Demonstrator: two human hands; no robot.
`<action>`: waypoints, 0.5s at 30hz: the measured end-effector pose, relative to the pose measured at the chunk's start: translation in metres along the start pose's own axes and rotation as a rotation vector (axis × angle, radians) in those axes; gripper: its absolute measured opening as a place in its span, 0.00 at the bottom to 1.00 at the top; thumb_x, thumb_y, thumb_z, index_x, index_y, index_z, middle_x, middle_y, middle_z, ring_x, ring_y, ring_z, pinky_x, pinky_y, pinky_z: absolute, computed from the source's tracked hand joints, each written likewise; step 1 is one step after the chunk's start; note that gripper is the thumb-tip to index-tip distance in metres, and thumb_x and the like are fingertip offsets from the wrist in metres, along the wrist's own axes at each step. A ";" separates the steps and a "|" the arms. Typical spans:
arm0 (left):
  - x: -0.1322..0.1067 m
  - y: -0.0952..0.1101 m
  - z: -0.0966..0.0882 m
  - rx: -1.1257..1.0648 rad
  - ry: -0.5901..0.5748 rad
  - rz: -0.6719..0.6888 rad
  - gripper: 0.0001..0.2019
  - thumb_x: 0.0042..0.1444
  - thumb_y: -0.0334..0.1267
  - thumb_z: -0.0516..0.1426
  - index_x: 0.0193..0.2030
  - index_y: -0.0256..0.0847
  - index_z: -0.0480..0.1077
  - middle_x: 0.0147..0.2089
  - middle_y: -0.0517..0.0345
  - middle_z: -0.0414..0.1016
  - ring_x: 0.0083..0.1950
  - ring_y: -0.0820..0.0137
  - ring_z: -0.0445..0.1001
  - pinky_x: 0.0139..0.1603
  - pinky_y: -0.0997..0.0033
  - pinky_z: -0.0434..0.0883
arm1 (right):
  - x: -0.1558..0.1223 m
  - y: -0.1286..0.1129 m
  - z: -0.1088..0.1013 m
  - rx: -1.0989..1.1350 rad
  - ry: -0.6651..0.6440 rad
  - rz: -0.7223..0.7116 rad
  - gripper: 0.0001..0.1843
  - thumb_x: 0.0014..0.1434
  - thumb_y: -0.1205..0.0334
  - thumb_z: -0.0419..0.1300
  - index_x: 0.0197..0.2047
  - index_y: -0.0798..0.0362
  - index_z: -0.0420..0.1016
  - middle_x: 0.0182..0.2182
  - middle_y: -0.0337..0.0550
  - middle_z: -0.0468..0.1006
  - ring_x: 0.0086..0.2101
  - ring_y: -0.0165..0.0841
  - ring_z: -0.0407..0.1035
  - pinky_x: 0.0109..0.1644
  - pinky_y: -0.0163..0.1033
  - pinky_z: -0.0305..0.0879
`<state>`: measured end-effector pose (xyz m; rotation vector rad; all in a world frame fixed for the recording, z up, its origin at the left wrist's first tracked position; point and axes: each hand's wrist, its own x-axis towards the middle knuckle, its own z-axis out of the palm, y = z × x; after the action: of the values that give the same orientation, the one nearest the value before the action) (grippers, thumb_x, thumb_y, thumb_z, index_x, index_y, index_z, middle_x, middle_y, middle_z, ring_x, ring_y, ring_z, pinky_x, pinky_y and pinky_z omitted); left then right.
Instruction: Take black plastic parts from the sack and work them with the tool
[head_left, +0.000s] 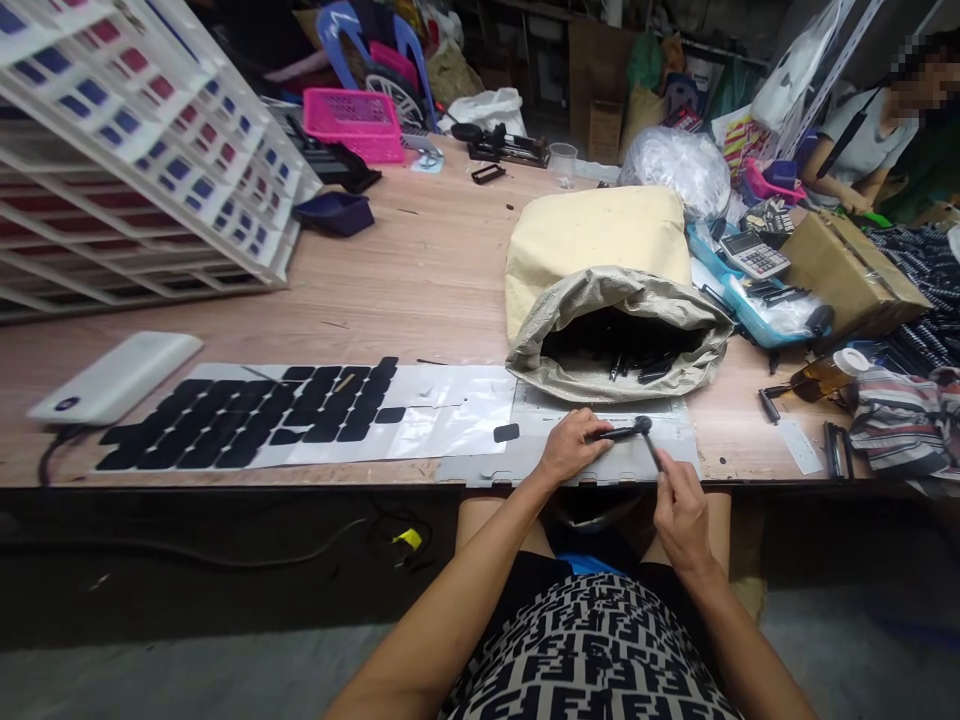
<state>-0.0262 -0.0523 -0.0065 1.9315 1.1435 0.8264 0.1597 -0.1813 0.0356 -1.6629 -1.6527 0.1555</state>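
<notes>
My left hand [574,445] is closed around one end of a slim black part [619,434], low over a grey board [540,412] at the table's front edge. My right hand [681,512] grips a thin dark tool [655,450] with a small round black head, which meets or overlaps the part's far end. Just behind both hands lies a cream sack [600,235], its mouth facing me and several black pieces inside. To the left, a white sheet [442,400] carries rows of black rounded pads [240,410]. One loose pad [507,433] sits near the sheet's right end.
A white plastic crate [247,215] leans at the left, behind a white power bank-like box [120,375]. On the right are a blue basket [780,320], a calculator [754,255], a cardboard box [855,270] and a brown bottle [829,375]. Another person [870,140] sits beyond.
</notes>
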 end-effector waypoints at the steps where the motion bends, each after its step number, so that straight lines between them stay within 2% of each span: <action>1: 0.000 0.000 0.000 0.003 0.001 0.004 0.10 0.54 0.36 0.64 0.44 0.45 0.80 0.38 0.58 0.74 0.44 0.65 0.71 0.47 0.65 0.69 | 0.004 0.005 -0.004 -0.021 0.040 0.024 0.21 0.69 0.66 0.48 0.61 0.52 0.72 0.44 0.48 0.76 0.44 0.34 0.72 0.51 0.39 0.70; 4: -0.002 0.002 0.000 0.012 0.006 0.018 0.10 0.54 0.35 0.64 0.44 0.45 0.79 0.37 0.59 0.74 0.43 0.65 0.71 0.45 0.66 0.68 | 0.020 0.032 -0.019 -0.178 0.169 0.114 0.22 0.68 0.64 0.48 0.61 0.51 0.72 0.44 0.48 0.76 0.45 0.36 0.71 0.51 0.40 0.67; 6: -0.002 0.004 0.002 0.040 0.019 0.028 0.10 0.54 0.34 0.63 0.44 0.44 0.78 0.37 0.59 0.74 0.42 0.66 0.70 0.44 0.66 0.68 | 0.033 0.056 -0.028 -0.362 0.239 0.208 0.22 0.66 0.64 0.49 0.60 0.51 0.74 0.42 0.48 0.76 0.43 0.37 0.70 0.46 0.40 0.65; 10: 0.000 0.007 0.003 0.131 0.053 0.066 0.09 0.54 0.35 0.63 0.42 0.43 0.76 0.35 0.59 0.72 0.39 0.66 0.69 0.40 0.67 0.68 | 0.053 0.099 -0.034 -0.685 0.245 0.326 0.21 0.63 0.67 0.51 0.54 0.51 0.78 0.38 0.48 0.72 0.38 0.37 0.64 0.39 0.40 0.56; 13: 0.000 0.009 0.001 0.144 0.104 0.155 0.07 0.58 0.37 0.61 0.43 0.41 0.75 0.35 0.57 0.73 0.37 0.67 0.69 0.38 0.67 0.69 | 0.057 0.112 -0.030 -0.809 0.241 0.321 0.19 0.63 0.67 0.53 0.53 0.49 0.78 0.38 0.48 0.71 0.37 0.36 0.61 0.37 0.40 0.51; 15: -0.009 0.010 0.002 0.153 0.158 0.285 0.09 0.61 0.38 0.58 0.46 0.40 0.74 0.37 0.54 0.75 0.38 0.67 0.71 0.39 0.66 0.70 | 0.057 0.113 -0.027 -0.843 0.253 0.302 0.18 0.63 0.66 0.54 0.54 0.48 0.78 0.39 0.47 0.72 0.36 0.36 0.60 0.36 0.40 0.49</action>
<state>-0.0239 -0.0647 -0.0008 2.2239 1.0618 1.0867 0.2743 -0.1265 0.0126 -2.4209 -1.3292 -0.6686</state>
